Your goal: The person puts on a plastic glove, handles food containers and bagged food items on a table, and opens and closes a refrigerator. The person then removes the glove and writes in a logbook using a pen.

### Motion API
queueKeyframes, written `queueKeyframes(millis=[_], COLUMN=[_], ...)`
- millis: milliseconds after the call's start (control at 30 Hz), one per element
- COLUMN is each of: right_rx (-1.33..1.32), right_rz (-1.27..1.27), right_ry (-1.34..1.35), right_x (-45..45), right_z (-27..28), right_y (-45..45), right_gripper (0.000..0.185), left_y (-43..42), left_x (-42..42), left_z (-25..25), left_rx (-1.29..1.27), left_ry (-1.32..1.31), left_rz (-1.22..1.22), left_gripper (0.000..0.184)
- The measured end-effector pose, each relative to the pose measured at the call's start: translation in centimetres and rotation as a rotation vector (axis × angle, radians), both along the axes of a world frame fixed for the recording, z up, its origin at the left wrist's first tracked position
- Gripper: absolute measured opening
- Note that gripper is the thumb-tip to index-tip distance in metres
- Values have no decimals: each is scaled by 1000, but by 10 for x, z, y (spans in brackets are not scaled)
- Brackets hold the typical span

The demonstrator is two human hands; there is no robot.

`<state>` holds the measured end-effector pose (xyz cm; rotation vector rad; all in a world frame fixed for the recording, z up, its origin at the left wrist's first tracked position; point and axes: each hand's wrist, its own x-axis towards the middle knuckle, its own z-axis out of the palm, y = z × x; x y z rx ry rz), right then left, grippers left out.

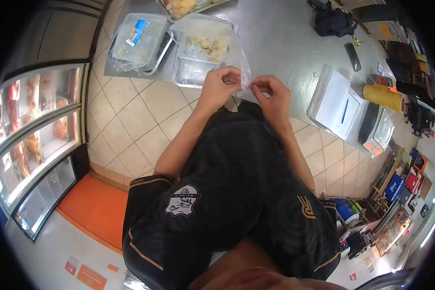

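A clear plastic bag with pale yellowish food pieces inside lies over a shiny metal tray at the table's near edge. My left hand is closed on the near right edge of this bag, thumb and fingers together. Close beside it, my right hand pinches the bag's gathered edge between thumb and forefinger. A bit of blue shows by the left fingertips; what it is I cannot make out.
Left of the bag stands a lidded clear container with a blue label, wrapped in plastic. On the steel table at right are an open notebook with a pen, a phone, scissors, a yellow roll and a scale.
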<state>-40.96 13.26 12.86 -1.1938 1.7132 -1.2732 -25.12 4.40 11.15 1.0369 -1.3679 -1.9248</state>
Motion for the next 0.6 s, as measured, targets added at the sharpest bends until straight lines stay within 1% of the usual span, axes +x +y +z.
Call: queueKeyframes(millis=[67,100,167,200,267,333,367,400,467,500,600], right_rx=[19,-51,-188,-202,-228,-196,-180,-200,-353,-428,-307], right_rz=[-13,-41,-96,-131,-203,-140,-106,-157,-98,-66,-38], right_ry=[-52,23,176,214,293,544,669,690,659,641,-42], right_x=[-2,-5,-13,-20,-31,-27,-22,-9,-4,-2,4], right_z=[-2,-2,-2,-3,-3,7,18,31,33,31,13], right_y=[-1,-2,-3,-2,-3,-5,-9,-8,-1,1,-8], right_gripper=[14,15,18,20,25,24,24,24,27,28,32], left_y=[-2,-4,-8,-9,-15,-14,-11,-9,-4,-3,1], left_x=[-3,-4,-5,-5,-10,-21,-29,-36,-48,-52,-59], left_z=[-2,-2,3,5,-1,0,4,7,25,30,39], left_rx=[0,-2,-80,-118,-238,-304,-339,-377,-449,-418,-348], left_ry=[47,71,-8,-47,-71,-81,-103,-124,-196,-183,-146], left_rz=[-25,-37,41,78,252,386,371,357,338,326,315], left_gripper=[19,19,16,15,13,9,9,8,9,10,12])
